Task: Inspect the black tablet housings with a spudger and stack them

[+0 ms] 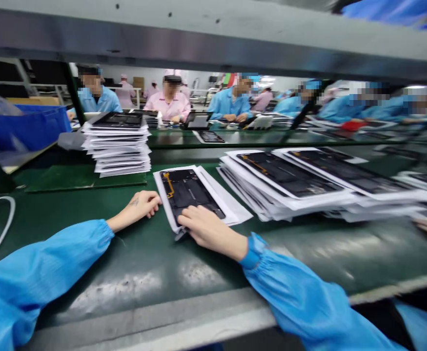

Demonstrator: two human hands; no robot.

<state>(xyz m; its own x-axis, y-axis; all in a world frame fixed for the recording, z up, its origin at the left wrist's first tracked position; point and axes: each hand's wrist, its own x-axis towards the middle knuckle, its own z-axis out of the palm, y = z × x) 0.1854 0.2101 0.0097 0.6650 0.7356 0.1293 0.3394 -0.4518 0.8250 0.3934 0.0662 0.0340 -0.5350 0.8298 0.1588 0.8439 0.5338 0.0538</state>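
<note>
An opened tablet (193, 194), black inside with an orange flex cable, lies on white paper (231, 200) on the green bench. My right hand (209, 229) is over its near end, fingers bent around the lower left corner. A small grey flap (180, 235) shows under that corner; the fingertips are partly hidden. Beside the paper's left edge, my left hand (143, 202) has its fingers curled in, with nothing visible in them. Whether it touches the paper I cannot tell.
Stacks of similar tablets (290, 173) on paper stand at right. Another tall stack (120, 146) is behind my left hand. A blue bin (33, 126) sits far left, a white cable (6, 224) nearer. A metal beam (213, 44) crosses overhead. Co-workers sit opposite.
</note>
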